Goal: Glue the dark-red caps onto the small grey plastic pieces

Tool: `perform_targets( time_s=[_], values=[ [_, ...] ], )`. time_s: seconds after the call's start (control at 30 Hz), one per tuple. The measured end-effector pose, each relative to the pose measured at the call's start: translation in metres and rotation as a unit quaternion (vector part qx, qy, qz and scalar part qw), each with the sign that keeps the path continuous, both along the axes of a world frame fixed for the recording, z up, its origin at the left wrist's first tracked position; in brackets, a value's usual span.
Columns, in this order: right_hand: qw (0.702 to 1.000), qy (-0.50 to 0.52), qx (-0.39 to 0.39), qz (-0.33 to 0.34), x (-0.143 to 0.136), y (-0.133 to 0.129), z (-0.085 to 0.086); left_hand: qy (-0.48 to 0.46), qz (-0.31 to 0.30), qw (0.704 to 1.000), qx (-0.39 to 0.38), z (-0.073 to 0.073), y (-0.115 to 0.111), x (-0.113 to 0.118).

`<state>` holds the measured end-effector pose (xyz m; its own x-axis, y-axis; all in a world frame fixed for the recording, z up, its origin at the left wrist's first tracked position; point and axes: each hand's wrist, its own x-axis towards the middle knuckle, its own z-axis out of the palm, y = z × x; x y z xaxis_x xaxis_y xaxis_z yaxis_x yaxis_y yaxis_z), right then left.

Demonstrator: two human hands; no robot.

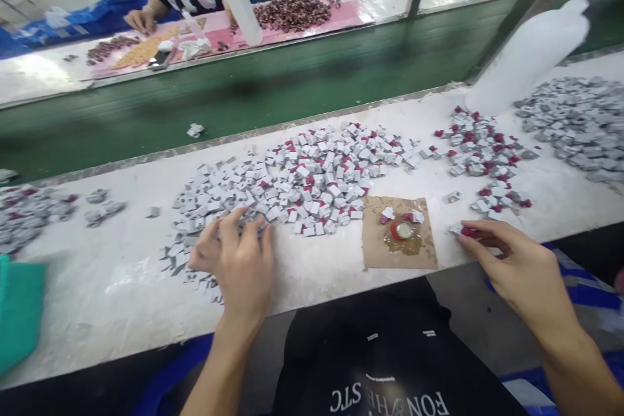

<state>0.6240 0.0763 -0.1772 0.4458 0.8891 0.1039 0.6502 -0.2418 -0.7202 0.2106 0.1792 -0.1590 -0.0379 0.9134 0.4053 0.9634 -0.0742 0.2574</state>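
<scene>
My left hand [238, 260] rests over the near left side of a heap of small grey plastic pieces [316, 172]. Its fingers are bent and apart, with the tips touching the heap. Between the thumb and fingers of my right hand [511, 257] is a small grey and dark red plastic piece [468, 232], pinched just above the table. Between my hands lies a square of brown cardboard [377, 253], wet with a clear brownish liquid. On it sit a round red-rimmed cap [402, 229] and a couple of small red and white pieces [387, 213].
Grey and red pieces [480, 143] form a pile at right, beside a white squeeze bottle [531, 58]. Grey parts [580, 123] lie farther right. A teal bin [19, 312] stands at left. Beyond the green conveyor belt [292, 84], a person's hand [141, 19] rests at another table.
</scene>
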Motion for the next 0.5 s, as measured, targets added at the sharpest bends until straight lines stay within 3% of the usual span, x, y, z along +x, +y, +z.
perform_targets(
  time_s=[0.17,0.3,0.5],
  values=[
    [0.993,0.111,0.046,-0.012,-0.006,0.005,-0.002,-0.012,-0.073,0.997,0.035,-0.018,-0.004,-0.006],
    [0.993,0.112,0.037,-0.008,-0.004,0.009,-0.003,0.006,-0.146,0.989,0.038,-0.035,-0.018,0.003],
    [0.997,0.059,0.042,0.018,0.000,0.017,0.010,-0.043,-0.174,0.984,0.014,-0.035,-0.036,0.016]
  ],
)
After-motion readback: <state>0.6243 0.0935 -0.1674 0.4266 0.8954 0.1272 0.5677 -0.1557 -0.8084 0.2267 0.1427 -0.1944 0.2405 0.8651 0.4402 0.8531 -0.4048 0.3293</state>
